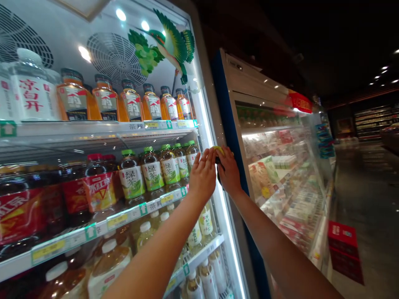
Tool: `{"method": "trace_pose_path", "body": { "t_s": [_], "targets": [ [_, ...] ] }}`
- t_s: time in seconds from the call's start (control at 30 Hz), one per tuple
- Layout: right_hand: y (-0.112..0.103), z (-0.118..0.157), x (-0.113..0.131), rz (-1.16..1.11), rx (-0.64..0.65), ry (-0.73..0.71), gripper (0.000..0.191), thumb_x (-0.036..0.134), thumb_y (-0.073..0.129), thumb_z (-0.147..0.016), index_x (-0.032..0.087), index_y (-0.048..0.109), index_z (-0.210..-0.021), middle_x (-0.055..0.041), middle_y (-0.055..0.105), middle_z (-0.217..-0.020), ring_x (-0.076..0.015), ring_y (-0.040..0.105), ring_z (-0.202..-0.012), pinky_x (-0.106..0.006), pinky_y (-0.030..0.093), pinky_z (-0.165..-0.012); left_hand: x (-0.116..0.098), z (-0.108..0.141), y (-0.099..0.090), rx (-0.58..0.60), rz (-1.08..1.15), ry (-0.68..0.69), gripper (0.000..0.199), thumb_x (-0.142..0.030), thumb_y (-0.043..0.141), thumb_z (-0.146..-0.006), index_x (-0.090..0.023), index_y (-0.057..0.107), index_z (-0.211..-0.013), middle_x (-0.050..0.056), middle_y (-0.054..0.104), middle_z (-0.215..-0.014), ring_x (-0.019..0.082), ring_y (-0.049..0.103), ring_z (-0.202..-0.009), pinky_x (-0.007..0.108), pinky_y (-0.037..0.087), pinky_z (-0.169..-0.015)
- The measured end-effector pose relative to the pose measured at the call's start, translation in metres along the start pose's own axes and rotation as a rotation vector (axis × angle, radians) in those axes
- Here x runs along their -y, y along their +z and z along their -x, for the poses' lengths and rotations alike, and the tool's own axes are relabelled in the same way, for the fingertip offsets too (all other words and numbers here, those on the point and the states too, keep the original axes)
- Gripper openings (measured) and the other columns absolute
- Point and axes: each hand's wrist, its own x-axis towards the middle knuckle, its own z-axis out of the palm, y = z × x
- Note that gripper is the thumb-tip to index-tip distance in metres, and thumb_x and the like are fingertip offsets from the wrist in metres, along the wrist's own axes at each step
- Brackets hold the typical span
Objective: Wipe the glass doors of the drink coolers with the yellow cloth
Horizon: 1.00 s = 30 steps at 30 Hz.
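My left hand (203,176) is raised with its fingers stretched out, at the right side of a lit drinks cooler, in front of the bright door edge (227,216). Beside it, my right hand (230,169) has its fingers bent around a small yellow and dark thing (217,149), mostly hidden between the two hands. Left of my left hand, green-capped tea bottles (171,166) stand on the middle shelf. Amber bottles (132,101) line the shelf above, and white-capped bottles (146,232) are below.
Red-labelled bottles (99,185) stand further left in the cooler. A bird picture (171,41) is at its upper right. A second display fridge (280,174) with packaged goods is on the right. A red box (344,251) sits low beside it, near the aisle floor (370,199).
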Motion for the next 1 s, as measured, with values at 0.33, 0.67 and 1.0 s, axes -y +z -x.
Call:
{"method": "trace_pose_path", "body": {
  "t_s": [0.33,0.67,1.0],
  "targets": [
    [-0.004,0.079,-0.007,-0.016,-0.007,-0.037,0.062,0.009,0.038,-0.096,0.028,0.045,-0.154,-0.0072,0.043,-0.162,-0.0246,0.028,-0.156,-0.059,0.03,-0.125,-0.027,0.074,0.001,0.045,-0.07,0.177,0.055,-0.009,0.04,-0.095,-0.001,0.046,-0.149,0.016,0.041,-0.16,0.027,0.038,-0.151,0.047,0.035,-0.126],
    [0.005,0.042,0.052,-0.096,0.076,-0.178,0.065,0.017,0.044,-0.1,0.031,0.03,-0.161,-0.0048,0.033,-0.168,-0.0247,0.023,-0.157,-0.056,0.032,-0.126,0.006,0.089,-0.034,-0.022,-0.116,-0.056,0.067,-0.009,0.04,-0.095,-0.005,0.026,-0.16,0.014,0.031,-0.165,0.024,0.021,-0.156,0.047,0.02,-0.132],
    [0.01,0.01,0.048,-0.154,-0.042,-0.176,0.06,0.013,0.044,-0.099,0.034,0.042,-0.156,-0.0035,0.043,-0.162,-0.0245,0.033,-0.154,-0.058,0.032,-0.126,0.019,0.062,-0.042,0.047,-0.148,-0.056,0.054,-0.018,0.037,-0.102,-0.005,0.04,-0.154,0.01,0.032,-0.164,0.024,0.03,-0.154,0.043,0.029,-0.128]
  ]
}}
